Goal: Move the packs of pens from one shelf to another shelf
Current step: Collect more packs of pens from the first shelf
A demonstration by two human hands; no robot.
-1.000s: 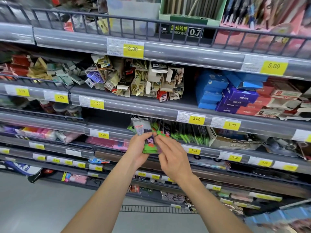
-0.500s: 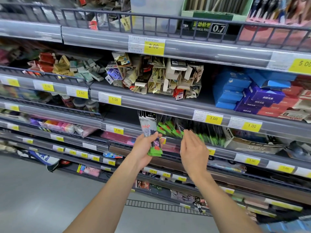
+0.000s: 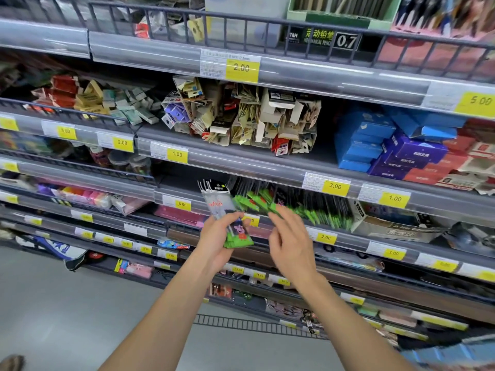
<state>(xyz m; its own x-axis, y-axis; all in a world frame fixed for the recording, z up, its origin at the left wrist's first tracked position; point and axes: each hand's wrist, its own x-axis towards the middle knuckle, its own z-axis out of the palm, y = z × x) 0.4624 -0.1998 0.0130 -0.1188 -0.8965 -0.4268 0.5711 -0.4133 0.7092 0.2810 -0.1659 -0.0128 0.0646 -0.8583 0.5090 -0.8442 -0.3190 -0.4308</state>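
Pen packs (image 3: 227,210) | gripped by left hand (image 3: 220,238) | right hand (image 3: 290,242) loose

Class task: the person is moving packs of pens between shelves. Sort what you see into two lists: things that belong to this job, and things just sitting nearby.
Part of the job:
- stack of pen packs, gripped by the left hand
- green pen packs on the shelf
- right hand, reaching toward them

Just nearby:
- blue boxes
- purple boxes
- cardboard display box
- yellow price tags
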